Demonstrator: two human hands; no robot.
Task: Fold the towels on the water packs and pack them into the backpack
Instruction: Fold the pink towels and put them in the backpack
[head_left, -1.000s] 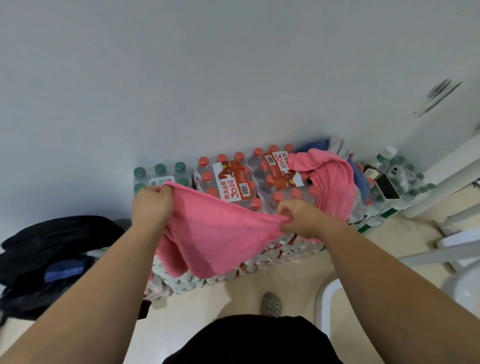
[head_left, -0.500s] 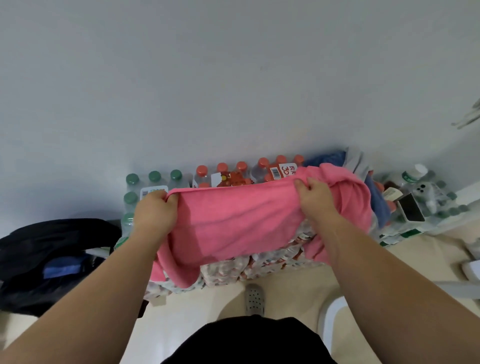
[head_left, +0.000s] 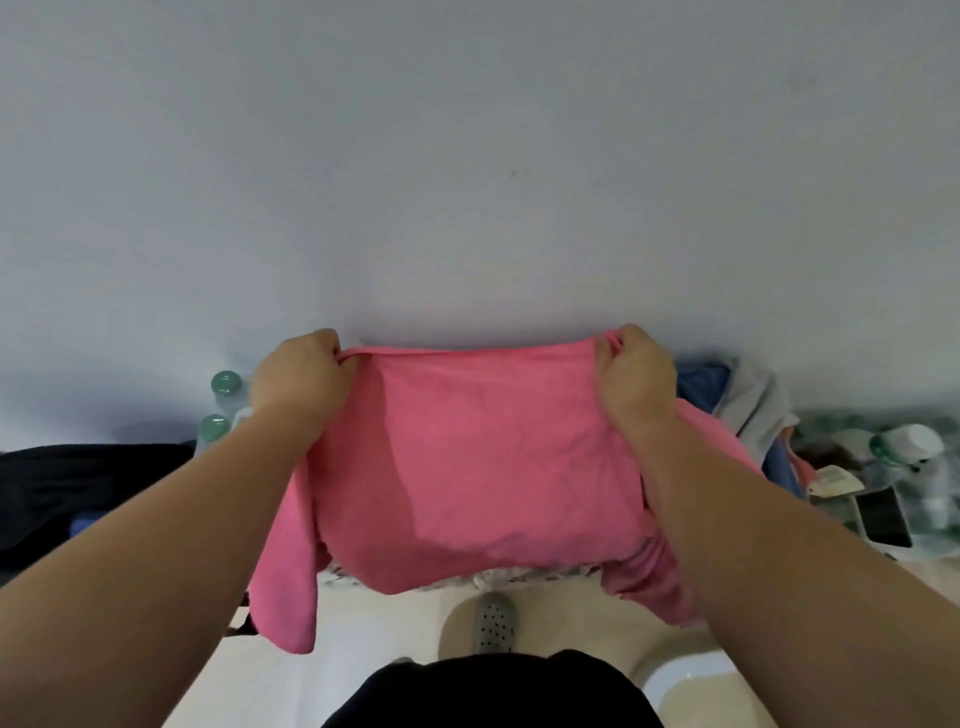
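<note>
Your left hand (head_left: 298, 376) grips the top left corner of the pink towel (head_left: 483, 467), fingers curled round its edge. Your right hand (head_left: 636, 379) grips the top right corner the same way. The towel is stretched taut between both hands, close to the wall (head_left: 467, 156), and hides most of the water packs (head_left: 215, 428). Loose ends droop at its lower left and lower right. Green bottle caps of the packs show just left of your left hand. The black backpack (head_left: 78, 483) lies at the far left. A blue cloth (head_left: 701, 379) and a grey cloth (head_left: 753, 410) sit beyond your right hand. A phone (head_left: 883, 514) lies further right.
</note>
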